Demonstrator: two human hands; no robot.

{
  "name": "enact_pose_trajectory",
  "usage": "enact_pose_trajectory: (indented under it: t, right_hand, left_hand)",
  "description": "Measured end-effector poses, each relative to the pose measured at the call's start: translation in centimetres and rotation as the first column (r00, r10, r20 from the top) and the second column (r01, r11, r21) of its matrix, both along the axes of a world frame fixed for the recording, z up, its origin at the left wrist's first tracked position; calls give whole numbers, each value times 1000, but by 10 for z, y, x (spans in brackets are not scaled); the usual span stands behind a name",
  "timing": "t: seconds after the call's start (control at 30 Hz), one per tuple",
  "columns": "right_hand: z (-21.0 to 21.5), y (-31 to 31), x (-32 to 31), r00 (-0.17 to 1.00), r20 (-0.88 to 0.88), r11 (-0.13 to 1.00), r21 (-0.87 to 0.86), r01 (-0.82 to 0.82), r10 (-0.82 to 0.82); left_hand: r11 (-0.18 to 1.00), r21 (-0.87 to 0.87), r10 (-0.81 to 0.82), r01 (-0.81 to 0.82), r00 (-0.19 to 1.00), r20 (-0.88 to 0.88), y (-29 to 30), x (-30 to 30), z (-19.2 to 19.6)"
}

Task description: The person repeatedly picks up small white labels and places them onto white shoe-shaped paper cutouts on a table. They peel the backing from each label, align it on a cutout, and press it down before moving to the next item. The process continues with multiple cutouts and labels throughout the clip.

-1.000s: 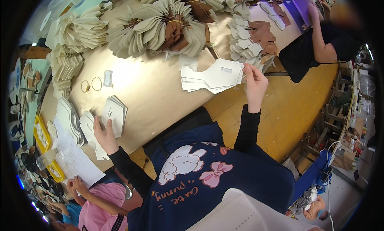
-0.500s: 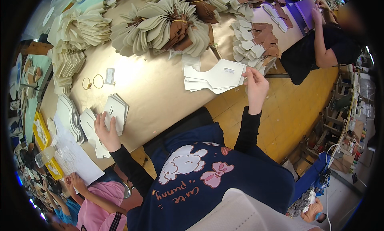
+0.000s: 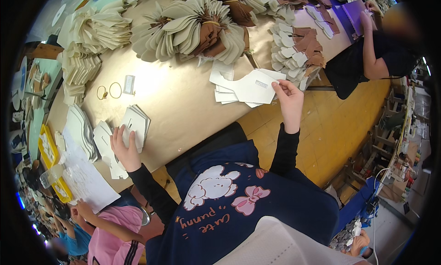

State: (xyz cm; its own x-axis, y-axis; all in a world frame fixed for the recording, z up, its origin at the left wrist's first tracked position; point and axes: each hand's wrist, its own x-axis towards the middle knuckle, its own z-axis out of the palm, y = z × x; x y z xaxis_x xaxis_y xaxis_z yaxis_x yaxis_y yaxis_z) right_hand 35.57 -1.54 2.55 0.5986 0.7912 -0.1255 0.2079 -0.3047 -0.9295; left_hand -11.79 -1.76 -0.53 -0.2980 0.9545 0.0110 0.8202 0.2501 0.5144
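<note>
My right hand (image 3: 290,104) pinches the right end of a flat white shaped piece (image 3: 250,89) with a small printed label on it. This piece lies over several similar white pieces (image 3: 224,96) at the table's near edge, fanned out unevenly beneath it. On the left, my left hand (image 3: 125,149) rests with fingers apart on a stack of white cut pieces (image 3: 136,119) that have a small slot. A second white stack (image 3: 104,135) lies beside it, partly under the hand.
Bundles of pale and brown pieces (image 3: 183,33) cover the far side of the table (image 3: 161,88). Rubber bands (image 3: 115,89) and a small clear box (image 3: 129,85) lie mid-left. A yellow tray (image 3: 48,145) stands far left. Co-workers sit at the lower left and upper right.
My right hand has shifted slightly left with the labelled piece, and the pieces under it now fan out more at both ends. My left hand stays on its stack.
</note>
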Motion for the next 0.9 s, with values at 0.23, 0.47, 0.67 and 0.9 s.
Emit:
enact_pose_trajectory:
  t: [0.23,0.47,0.67,0.9]
  right_hand:
    - [46,-4,-47,953,169,846,440,-303,253]
    - [61,-4,-121,776,-120,738,425,-524,620]
    - [26,7,-137,849,2,841,140,-523,528]
    - [1,-12,-135,620,389,645,82,-760,681]
  left_hand:
    - [946,324,-55,-4,983,173,5,53,36]
    - [891,428,-420,150,628,655,-4,123,62]
    - [948,38,-311,316,892,327,5,121,32]
    - [950,58,-310,306,910,275,-1,126,9]
